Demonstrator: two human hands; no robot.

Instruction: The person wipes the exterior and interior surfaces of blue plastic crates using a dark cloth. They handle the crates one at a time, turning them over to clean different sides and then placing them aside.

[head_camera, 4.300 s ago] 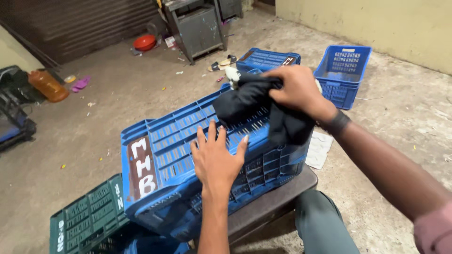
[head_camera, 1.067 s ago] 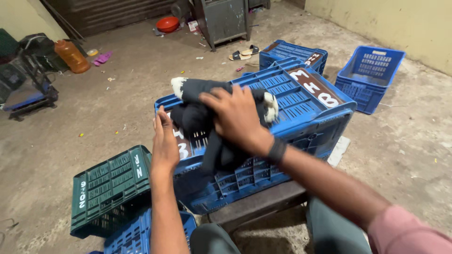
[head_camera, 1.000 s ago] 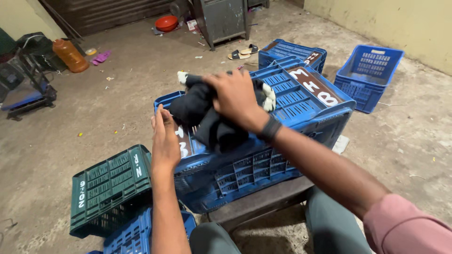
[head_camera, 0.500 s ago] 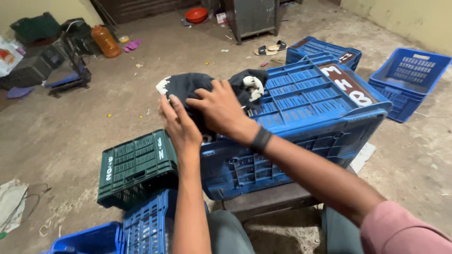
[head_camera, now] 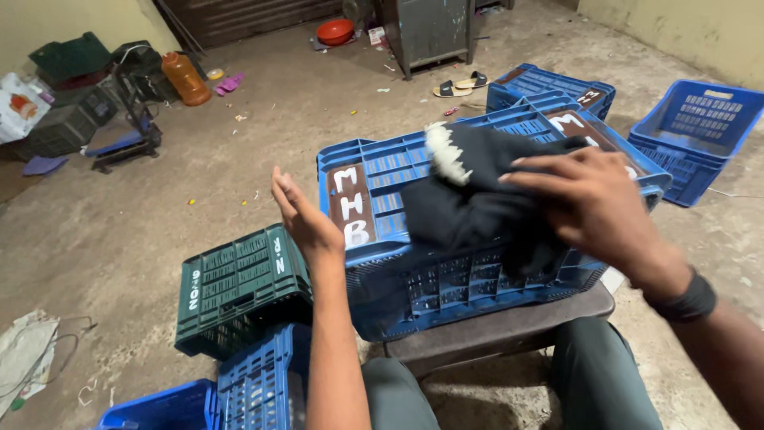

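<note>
Floor: bare, dusty concrete [head_camera: 263, 143], littered with small scraps. Far wall: dark shutter [head_camera: 255, 12]; pale plaster wall [head_camera: 676, 32] at right. Grey metal cabinet [head_camera: 430, 32] stands near the shutter, red bowl [head_camera: 335, 32] beside it, pair of sandals [head_camera: 461, 82] in front. Orange jug [head_camera: 185, 78] and hand trolley [head_camera: 119, 143] at left. Light dim, even.

You are looking at a brown label patch [head_camera: 351, 205] with white letters, sitting on the near blue crate [head_camera: 477, 279]. A second brown patch [head_camera: 585, 131] is showing at its far right edge. A white printed bag [head_camera: 20, 107] is lying at far left.
</note>
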